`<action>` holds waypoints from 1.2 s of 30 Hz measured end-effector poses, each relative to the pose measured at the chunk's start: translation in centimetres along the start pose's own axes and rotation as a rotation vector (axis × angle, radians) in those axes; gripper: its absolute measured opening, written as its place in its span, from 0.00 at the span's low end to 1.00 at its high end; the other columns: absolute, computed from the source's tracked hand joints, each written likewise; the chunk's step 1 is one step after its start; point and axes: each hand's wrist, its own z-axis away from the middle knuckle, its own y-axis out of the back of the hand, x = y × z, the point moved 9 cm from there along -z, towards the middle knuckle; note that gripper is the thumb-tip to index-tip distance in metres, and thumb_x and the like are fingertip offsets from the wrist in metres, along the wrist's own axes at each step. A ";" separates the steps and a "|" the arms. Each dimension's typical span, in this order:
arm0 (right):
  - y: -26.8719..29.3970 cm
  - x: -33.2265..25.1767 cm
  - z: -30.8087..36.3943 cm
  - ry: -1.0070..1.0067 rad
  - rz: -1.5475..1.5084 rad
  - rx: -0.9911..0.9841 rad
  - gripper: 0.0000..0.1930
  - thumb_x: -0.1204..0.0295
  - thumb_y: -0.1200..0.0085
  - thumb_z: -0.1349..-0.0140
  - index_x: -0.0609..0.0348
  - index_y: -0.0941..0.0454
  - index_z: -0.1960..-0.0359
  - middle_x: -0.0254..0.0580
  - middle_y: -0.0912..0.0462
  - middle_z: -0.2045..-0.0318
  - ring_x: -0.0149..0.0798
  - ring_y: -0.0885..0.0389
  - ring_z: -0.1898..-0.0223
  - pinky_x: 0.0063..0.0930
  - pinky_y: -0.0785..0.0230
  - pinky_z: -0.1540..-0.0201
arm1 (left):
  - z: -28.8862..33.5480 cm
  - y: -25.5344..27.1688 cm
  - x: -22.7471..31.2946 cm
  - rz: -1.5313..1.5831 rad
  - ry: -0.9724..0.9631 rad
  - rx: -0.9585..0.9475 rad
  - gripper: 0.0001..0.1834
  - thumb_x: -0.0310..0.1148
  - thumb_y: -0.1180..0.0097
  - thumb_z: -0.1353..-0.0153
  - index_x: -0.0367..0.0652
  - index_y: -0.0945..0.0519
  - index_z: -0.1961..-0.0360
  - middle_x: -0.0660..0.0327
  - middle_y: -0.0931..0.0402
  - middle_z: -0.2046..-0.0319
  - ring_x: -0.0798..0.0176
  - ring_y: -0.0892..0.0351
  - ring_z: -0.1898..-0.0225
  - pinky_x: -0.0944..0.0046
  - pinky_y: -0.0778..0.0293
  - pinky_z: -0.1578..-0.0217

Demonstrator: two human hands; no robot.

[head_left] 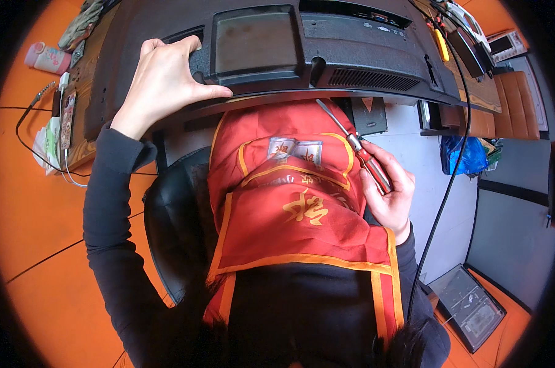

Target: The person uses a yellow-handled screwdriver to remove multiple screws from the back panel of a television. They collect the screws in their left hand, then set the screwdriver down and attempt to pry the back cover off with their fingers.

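The left hand (167, 83) lies spread and flat on the near left part of a black monitor back cover (375, 46), fingers apart and thumb stretched right along the casing's near edge, gripping nothing. The monitor lies face down on a wooden desk (481, 92) at the far side of the scene, its raised centre panel (256, 43) just right of that hand. The right hand (388, 193) is at the near right, fingers clamped around the red handle of a screwdriver (360, 150); the metal shaft slants up and left, its tip reaching the monitor's near edge. A red vest with orange trim (289, 208) covers the person's chest between both hands. A black cable (446, 184) hangs down at the right, and a black chair (173, 227) sits near left on the orange floor (38, 202).
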 end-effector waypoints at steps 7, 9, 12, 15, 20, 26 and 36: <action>-0.2 0.0 -0.4 0.008 0.055 0.055 0.17 0.81 0.47 0.51 0.67 0.27 0.55 0.46 0.20 0.68 0.31 0.19 0.69 0.19 0.30 0.64 | 0.0 -0.2 -0.3 0.027 0.030 -0.035 0.42 0.59 0.32 0.70 0.30 0.23 0.63 0.47 0.23 0.72 0.50 0.26 0.67 0.58 0.39 0.50; -0.9 0.2 -0.6 0.001 0.027 0.029 0.17 0.81 0.47 0.50 0.66 0.27 0.55 0.46 0.20 0.69 0.31 0.19 0.69 0.18 0.31 0.64 | 0.1 -0.2 -0.3 0.023 0.046 -0.048 0.42 0.59 0.32 0.70 0.31 0.23 0.63 0.47 0.23 0.72 0.50 0.27 0.66 0.59 0.39 0.51; -2.4 0.6 -1.3 0.023 0.019 0.006 0.17 0.80 0.47 0.50 0.65 0.26 0.55 0.46 0.20 0.69 0.34 0.18 0.69 0.20 0.29 0.64 | 0.1 -0.4 -0.4 0.010 0.063 -0.059 0.41 0.60 0.32 0.69 0.32 0.23 0.63 0.49 0.23 0.73 0.51 0.27 0.66 0.60 0.39 0.51; -3.0 0.3 -1.4 0.100 0.033 0.027 0.17 0.80 0.46 0.51 0.66 0.26 0.56 0.49 0.20 0.66 0.39 0.18 0.66 0.23 0.28 0.63 | 0.1 -0.4 -0.3 0.022 0.058 -0.053 0.41 0.60 0.32 0.69 0.33 0.23 0.63 0.50 0.23 0.74 0.51 0.27 0.65 0.60 0.39 0.52; -1.9 0.0 -0.7 0.165 0.101 0.084 0.17 0.81 0.45 0.52 0.69 0.26 0.57 0.51 0.20 0.65 0.41 0.18 0.67 0.24 0.28 0.63 | 0.2 -0.5 -0.3 0.029 0.073 -0.078 0.41 0.60 0.33 0.69 0.32 0.24 0.62 0.50 0.22 0.73 0.51 0.27 0.65 0.60 0.39 0.52; -0.5 0.5 -0.5 0.161 0.188 0.093 0.17 0.82 0.46 0.53 0.69 0.26 0.58 0.51 0.20 0.64 0.42 0.18 0.67 0.25 0.27 0.63 | 0.0 -0.3 -0.1 0.039 0.079 -0.084 0.39 0.56 0.31 0.69 0.30 0.24 0.65 0.48 0.23 0.74 0.54 0.28 0.69 0.62 0.41 0.52; 5.4 4.4 0.8 0.039 0.317 0.204 0.17 0.81 0.47 0.51 0.63 0.24 0.57 0.41 0.23 0.77 0.32 0.26 0.80 0.24 0.33 0.76 | 0.8 0.5 0.7 0.074 0.135 -0.096 0.32 0.44 0.27 0.77 0.38 0.28 0.70 0.54 0.30 0.76 0.51 0.38 0.64 0.56 0.39 0.59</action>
